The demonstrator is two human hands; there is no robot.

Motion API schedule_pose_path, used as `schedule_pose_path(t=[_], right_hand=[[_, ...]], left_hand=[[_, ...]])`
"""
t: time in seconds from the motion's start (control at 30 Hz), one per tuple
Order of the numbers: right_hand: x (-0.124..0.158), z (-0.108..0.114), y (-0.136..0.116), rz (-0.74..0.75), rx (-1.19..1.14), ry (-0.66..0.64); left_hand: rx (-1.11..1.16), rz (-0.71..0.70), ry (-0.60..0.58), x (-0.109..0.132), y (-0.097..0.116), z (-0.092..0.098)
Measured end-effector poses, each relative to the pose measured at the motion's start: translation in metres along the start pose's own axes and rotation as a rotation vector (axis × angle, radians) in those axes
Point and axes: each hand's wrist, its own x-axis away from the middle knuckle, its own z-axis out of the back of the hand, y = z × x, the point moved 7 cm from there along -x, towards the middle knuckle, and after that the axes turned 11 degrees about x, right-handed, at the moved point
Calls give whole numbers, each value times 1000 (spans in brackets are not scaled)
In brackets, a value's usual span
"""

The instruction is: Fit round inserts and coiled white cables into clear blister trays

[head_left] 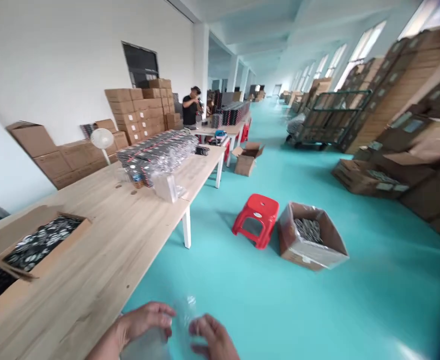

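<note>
1. Clear plastic film (185, 311) hangs between the left hand (147, 320) and right hand (213, 337) – probably light, limp and slippery, best pinched at an edge.
2. Both grips half-curled – blurred, so I cannot tell whether either holds it.
3. Wooden bench (130, 240), left.
4. Glossy turquoise floor (280, 310), red stool (267, 210); stacked cartons (141, 115) beyond.

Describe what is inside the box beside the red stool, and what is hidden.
The box holds a heap of greyish pieces, clear plastic draped over its rim. Anything beneath the top layer is covered; the pieces are too blurred to identify.
</note>
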Motion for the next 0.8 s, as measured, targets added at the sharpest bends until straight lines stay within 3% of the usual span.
schedule_pose_path(t=[0.07,0.1,0.2,0.3,0.4,0.5,0.63,0.8], right_hand=[[-1,68,-26,-8,-320,228],[-4,95,-43,8,-438,261],[-31,163,-101,74,-612,208],[-74,212,-144,130,-666,141],[-122,244,-167,147,-658,87],[-174,266,-181,104,-572,44],[-242,286,-199,-9,-458,-4],[-325,309,-230,-104,-424,-24]], left_hand=[[19,60,-58,-32,29,-28],[4,76,-76,-46,45,-38],[-32,106,-163,-83,88,-58],[-6,134,-197,-119,126,-64],[3,94,-203,-166,164,-62],[-21,25,-246,-227,210,-57],[-40,-38,-310,-306,299,-46],[-197,-76,-337,-371,413,-35]])
